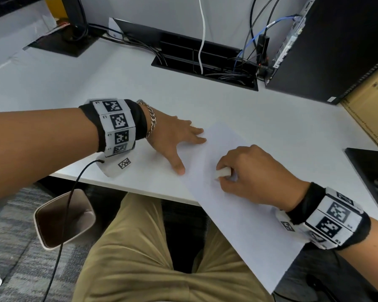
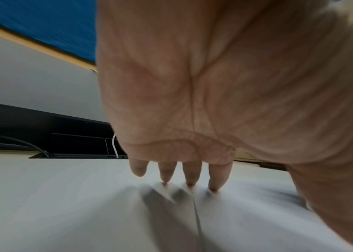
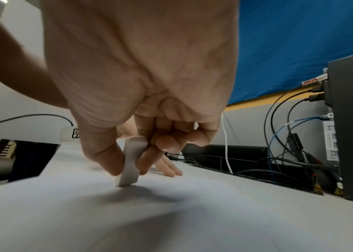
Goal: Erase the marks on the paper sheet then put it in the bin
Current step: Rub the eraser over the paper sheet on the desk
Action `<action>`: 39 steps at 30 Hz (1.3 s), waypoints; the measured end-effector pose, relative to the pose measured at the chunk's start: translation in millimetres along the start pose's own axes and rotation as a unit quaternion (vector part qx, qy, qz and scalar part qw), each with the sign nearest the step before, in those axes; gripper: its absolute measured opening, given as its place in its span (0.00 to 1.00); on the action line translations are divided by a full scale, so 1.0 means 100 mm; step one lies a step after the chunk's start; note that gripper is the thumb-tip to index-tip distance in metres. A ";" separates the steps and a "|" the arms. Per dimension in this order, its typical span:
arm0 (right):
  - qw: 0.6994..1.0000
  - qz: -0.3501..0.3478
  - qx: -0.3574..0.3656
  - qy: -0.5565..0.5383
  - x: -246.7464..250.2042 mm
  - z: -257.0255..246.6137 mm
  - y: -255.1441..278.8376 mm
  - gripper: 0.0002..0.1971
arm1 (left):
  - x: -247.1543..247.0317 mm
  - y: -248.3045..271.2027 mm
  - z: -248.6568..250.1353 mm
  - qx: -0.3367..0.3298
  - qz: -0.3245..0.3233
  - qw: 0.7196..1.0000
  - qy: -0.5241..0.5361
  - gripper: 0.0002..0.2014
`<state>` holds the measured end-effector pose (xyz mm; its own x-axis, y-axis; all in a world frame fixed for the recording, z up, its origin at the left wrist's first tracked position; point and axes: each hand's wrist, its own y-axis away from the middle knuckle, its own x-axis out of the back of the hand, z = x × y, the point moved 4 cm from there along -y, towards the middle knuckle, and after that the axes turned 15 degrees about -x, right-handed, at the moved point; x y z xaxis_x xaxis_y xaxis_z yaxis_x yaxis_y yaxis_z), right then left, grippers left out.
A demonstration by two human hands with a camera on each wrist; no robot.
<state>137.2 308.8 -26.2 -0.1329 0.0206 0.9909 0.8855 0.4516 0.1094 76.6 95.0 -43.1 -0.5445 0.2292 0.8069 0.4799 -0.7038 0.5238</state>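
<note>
Eraser (image 3: 130, 162) pinched between my right hand's (image 1: 256, 174) thumb and fingers, its tip on the paper sheet (image 1: 244, 223) under my palm. My left hand (image 1: 172, 140), fingers straight, presses the sheet's edge. Bin (image 1: 63, 219) below my left forearm.

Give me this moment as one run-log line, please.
phase: erasing | right hand: pinches eraser on paper | left hand: presses paper | bin: unused

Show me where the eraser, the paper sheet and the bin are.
eraser (image 3: 130, 162): right wrist view, its flat side between the fingers.
paper sheet (image 1: 238, 216): head view, bare middle part.
bin (image 1: 38, 223): head view, left rim.
</note>
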 end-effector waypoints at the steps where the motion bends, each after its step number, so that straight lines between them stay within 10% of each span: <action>1: 1.000 -0.003 0.001 0.003 0.02 -0.02 0.00 0.13 | -0.02 0.00 0.02 0.001 0.002 1.000 0.002 0.59; 39: 0.989 0.037 0.078 0.119 -0.03 -0.32 -0.15 0.11 | -0.15 -0.03 0.03 0.004 0.027 1.000 -0.013 0.58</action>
<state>138.4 273.5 -28.3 0.0546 -0.1435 0.9882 0.8067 0.5895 0.0410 85.2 95.4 -55.8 -0.4996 0.2096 0.8405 0.5132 -0.7101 0.4821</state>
